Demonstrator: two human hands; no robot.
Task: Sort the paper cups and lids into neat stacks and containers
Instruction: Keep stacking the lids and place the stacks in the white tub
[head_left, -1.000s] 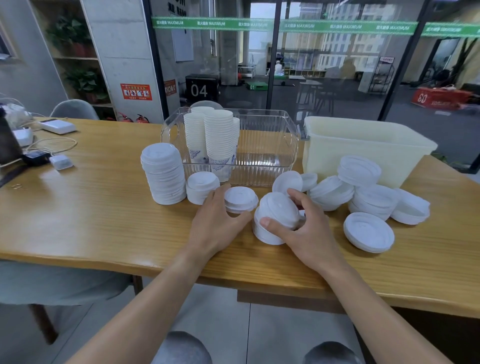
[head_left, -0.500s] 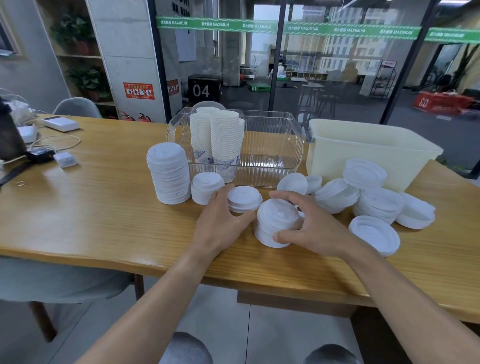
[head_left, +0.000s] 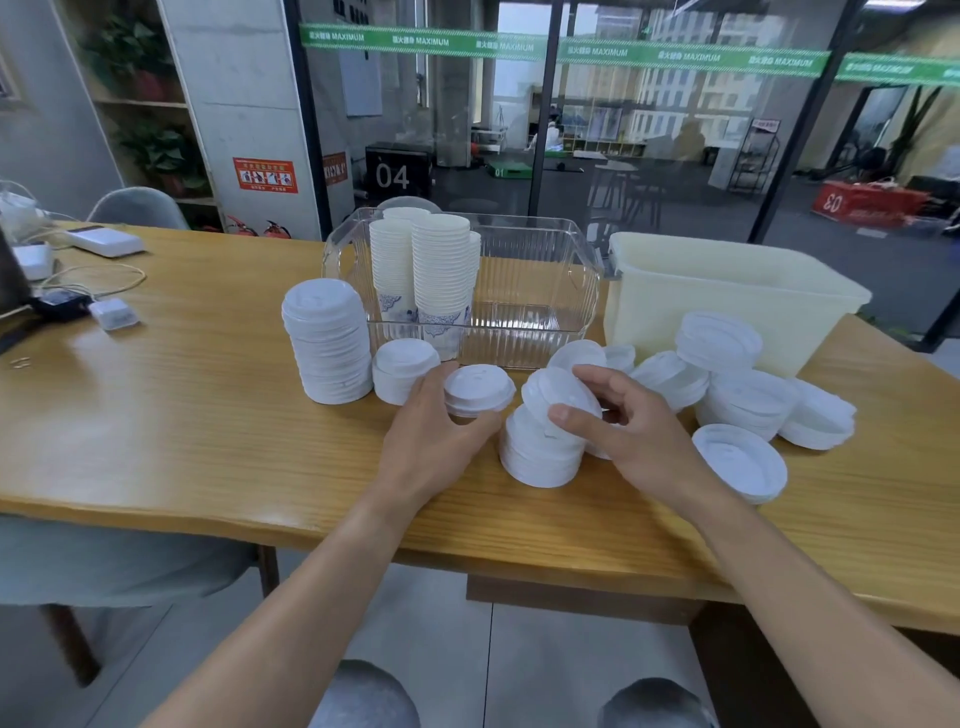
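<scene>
We're at the wooden table (head_left: 156, 415), both hands in the lid pile. Our right hand (head_left: 631, 434) pinches a tilted lid (head_left: 558, 392) between thumb and curled fingers — it's held canted just above a short lid stack (head_left: 537, 454) at the table's near-centre, lower edge touching or nearly touching the stack top; we can't tell which. Our left hand (head_left: 434, 439) curls its thumb and fingers around the side of a small low stack (head_left: 478, 389) just left of that one, palm on the table.

Sorted so far: a tall lid stack (head_left: 327, 348) stands upright left of centre, with a shorter stack (head_left: 402, 369) touching or just beside it on its right. Behind them, the clear ribbed container (head_left: 524, 332) holds nested paper cup columns (head_left: 426, 270) bunched in its left end; the right part of it shows only its own walls. To the right, a cream plastic bin (head_left: 727, 301) sits beside the clear one — we can't see its inside.

Unsorted lids (head_left: 748, 400) lie in loose leaning heaps in front of the cream bin, some overlapping; a flat pair or few (head_left: 740, 462) rests nearest the table's front edge, just right of our right wrist.

Far left of the table: a white adapter (head_left: 111, 314), cables (head_left: 88, 278) and a white box (head_left: 104, 241) — well apart from the lids. A grey chair (head_left: 137, 208) stands behind the table there.
</scene>
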